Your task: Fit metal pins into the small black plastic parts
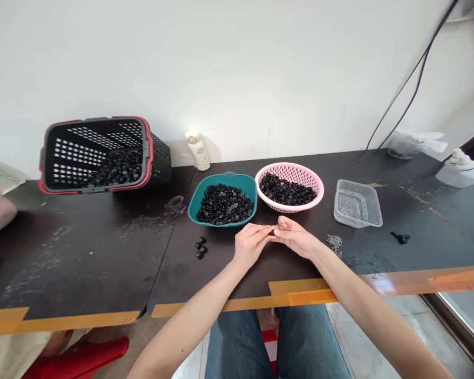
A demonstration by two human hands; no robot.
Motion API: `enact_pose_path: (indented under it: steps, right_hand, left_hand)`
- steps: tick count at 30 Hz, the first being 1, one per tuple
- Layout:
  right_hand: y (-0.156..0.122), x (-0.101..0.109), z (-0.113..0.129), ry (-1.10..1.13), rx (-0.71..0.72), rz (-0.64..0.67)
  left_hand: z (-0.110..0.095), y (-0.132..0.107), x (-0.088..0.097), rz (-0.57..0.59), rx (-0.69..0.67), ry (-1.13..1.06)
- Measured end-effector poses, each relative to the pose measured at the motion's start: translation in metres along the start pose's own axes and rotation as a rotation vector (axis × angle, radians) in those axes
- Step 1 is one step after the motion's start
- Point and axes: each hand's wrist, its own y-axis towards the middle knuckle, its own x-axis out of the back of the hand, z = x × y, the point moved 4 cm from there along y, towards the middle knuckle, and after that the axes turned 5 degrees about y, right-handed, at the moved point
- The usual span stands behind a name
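My left hand [250,243] and my right hand [294,237] meet above the dark table [79,252], their fingertips closed on a small black plastic piece [272,232] that is mostly hidden by the fingers. Just beyond them, a teal bowl [225,180] is heaped with small round black plastic pieces. A pink perforated colander [290,171] beside it holds more of the same. Several loose black pieces [200,247] lie on the table left of my left hand, and a small heap of thin metal pins [334,243] lies right of my right hand.
A clear plastic tray [356,203] holds a few metal pins, with black bits [400,237] to its right. A red-rimmed black basket [102,155] lies tipped on its side at left. A white bottle [197,152] stands against the wall. Orange tape [300,292] lines the table's near edge.
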Motion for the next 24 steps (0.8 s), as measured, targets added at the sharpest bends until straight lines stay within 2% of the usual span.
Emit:
enact_pose_path:
  steps: [7,11,14,16,18,20,24]
  right_hand:
    - [0.001,-0.002,-0.006,-0.013,0.085,-0.074]
    - [0.002,-0.003,-0.005,-0.038,0.039,-0.066]
    - [0.003,0.002,-0.002,-0.154,0.065,-0.077]
    - [0.004,0.008,-0.001,-0.299,0.104,-0.098]
    - [0.005,0.014,-0.001,-0.48,0.14,-0.108]
    - [0.005,0.019,0.0,-0.663,0.2,-0.125]
    - [0.006,0.022,0.003,-0.847,0.278,-0.16]
  left_hand:
    - [0.005,-0.003,-0.003,0.027,0.034,0.003]
    - [0.003,0.001,-0.004,0.052,0.067,0.01]
    - [-0.003,0.005,-0.004,0.13,0.076,0.044]
    - [-0.005,0.003,-0.001,0.237,0.099,0.111]
    - [-0.005,-0.006,0.008,0.357,0.152,0.179]
    - [-0.003,-0.022,0.025,0.437,0.22,0.252]
    - [0.006,-0.054,0.075,0.438,0.271,0.464]
